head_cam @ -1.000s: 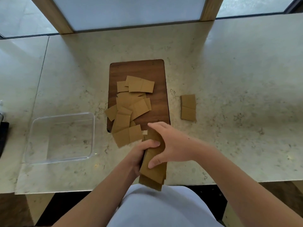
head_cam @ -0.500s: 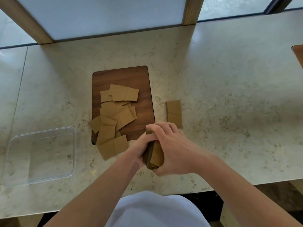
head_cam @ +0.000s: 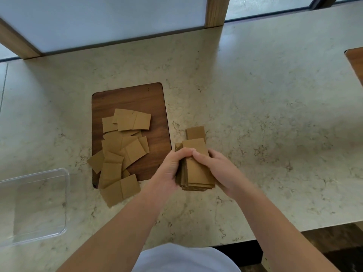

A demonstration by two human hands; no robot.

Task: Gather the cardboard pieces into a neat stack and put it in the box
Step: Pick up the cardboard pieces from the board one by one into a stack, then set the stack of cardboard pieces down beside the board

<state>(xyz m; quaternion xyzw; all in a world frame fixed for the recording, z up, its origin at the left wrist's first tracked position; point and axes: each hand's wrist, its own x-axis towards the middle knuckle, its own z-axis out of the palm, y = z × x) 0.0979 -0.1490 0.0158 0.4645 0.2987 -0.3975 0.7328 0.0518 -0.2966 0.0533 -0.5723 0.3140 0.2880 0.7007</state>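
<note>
A stack of brown cardboard pieces [head_cam: 196, 173] lies flat on the counter, squeezed between my left hand [head_cam: 170, 167] on its left side and my right hand [head_cam: 218, 169] on its right, fingertips meeting on top. One more cardboard piece [head_cam: 195, 133] pokes out just beyond the stack. Several loose cardboard pieces [head_cam: 121, 152] lie scattered over a dark wooden board [head_cam: 137, 101], some spilling past its near edge. The clear plastic box [head_cam: 33, 205] sits at the left, with nothing inside.
The pale stone counter [head_cam: 265, 114] runs wide to the right and ends at its near edge by my body. A second wooden board's corner [head_cam: 355, 61] shows at the far right. Window frames stand along the back.
The stack went from hanging off the counter's near edge, to standing on edge, to lying flat next to the lone piece right of the board. Both hands moved with it.
</note>
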